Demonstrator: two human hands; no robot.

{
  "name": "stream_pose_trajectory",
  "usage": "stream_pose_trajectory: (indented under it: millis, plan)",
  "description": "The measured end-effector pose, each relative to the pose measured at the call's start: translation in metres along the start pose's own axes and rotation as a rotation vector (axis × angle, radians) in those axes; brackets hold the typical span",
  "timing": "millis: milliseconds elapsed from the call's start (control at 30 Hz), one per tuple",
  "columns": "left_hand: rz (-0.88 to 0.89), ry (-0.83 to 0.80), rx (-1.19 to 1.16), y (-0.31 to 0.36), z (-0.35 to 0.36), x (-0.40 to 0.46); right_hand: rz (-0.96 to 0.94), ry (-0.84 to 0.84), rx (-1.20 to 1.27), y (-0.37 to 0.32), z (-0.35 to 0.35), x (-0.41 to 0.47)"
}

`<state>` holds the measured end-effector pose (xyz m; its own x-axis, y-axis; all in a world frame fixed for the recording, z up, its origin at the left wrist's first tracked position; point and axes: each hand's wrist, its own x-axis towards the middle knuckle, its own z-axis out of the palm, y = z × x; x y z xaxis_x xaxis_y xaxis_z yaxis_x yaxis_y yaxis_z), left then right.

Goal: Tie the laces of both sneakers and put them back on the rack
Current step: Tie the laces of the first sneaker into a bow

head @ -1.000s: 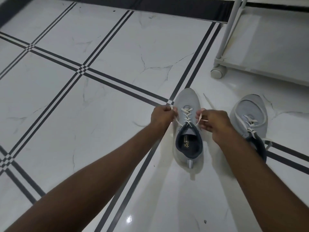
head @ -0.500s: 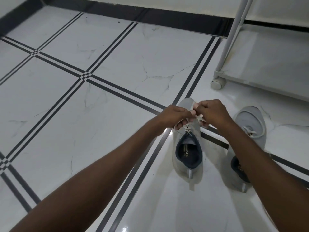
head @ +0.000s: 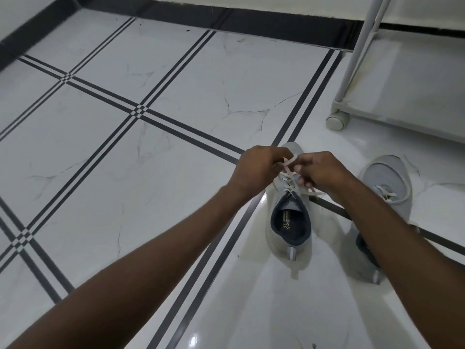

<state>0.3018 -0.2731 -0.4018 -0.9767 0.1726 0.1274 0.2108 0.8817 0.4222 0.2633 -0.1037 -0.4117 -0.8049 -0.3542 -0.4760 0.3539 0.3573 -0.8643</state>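
Note:
Two grey sneakers with white laces stand on the tiled floor, toes pointing away from me. Over the left sneaker (head: 292, 238), my left hand (head: 256, 167) and my right hand (head: 319, 172) meet above its tongue. Both pinch its white lace (head: 289, 163), which forms a small loop between my fingers. One lace end trails out to the right under my right hand. The right sneaker (head: 387, 182) sits beside it, partly hidden by my right forearm, with its lace lying loose.
A white wheeled rack (head: 357, 71) stands at the far right, its caster (head: 336, 122) on the floor and its low shelf just beyond the sneakers. A dark skirting strip runs along the far wall. White marble-look floor with black lines spreads to the left.
My hands were apart, pulling the lace ends sideways; they have come together above the left sneaker and now work a loop. The view has tilted up slightly.

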Motion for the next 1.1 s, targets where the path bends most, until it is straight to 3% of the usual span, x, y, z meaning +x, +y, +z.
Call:
stream_pose_trajectory:
  millis: [100, 233, 300, 367, 467, 567, 633, 767, 833, 1100]
  plan:
    - [-0.031, 0.12, 0.029, 0.008, 0.013, -0.006, 0.097, -0.119, -0.008, -0.002, 0.001, 0.004]
    - [-0.359, 0.146, -0.464, 0.004, 0.015, -0.008, 0.152, -0.09, 0.152, 0.003, -0.004, 0.005]
    - [-0.543, 0.112, -0.708, 0.0, 0.013, -0.013, 0.118, 0.036, 0.14, 0.003, -0.008, 0.001]
    - [-0.739, 0.177, -0.87, -0.008, 0.011, -0.023, 0.022, 0.246, -0.043, 0.006, -0.018, -0.004]
    - [-1.048, 0.25, -0.876, -0.024, 0.007, -0.039, -0.06, 0.621, -0.516, 0.023, -0.038, -0.012]
    - [-1.293, 0.061, -0.832, -0.037, 0.013, -0.047, -0.023, 0.771, -0.615, 0.033, -0.036, -0.021]
    - [-1.254, -0.058, -0.732, -0.038, 0.022, -0.048, -0.02, 0.757, -0.729, 0.036, -0.023, -0.024]
    - [-0.628, -0.131, -0.277, -0.013, 0.028, -0.041, -0.084, 0.438, -0.596, 0.048, 0.006, -0.024]
    - [-0.485, -0.134, -0.241, 0.001, 0.034, -0.035, -0.153, 0.338, -0.556, 0.055, 0.016, -0.022]
    - [-0.492, -0.214, -0.24, -0.006, 0.04, -0.028, -0.136, 0.205, -0.356, 0.048, 0.009, -0.017]
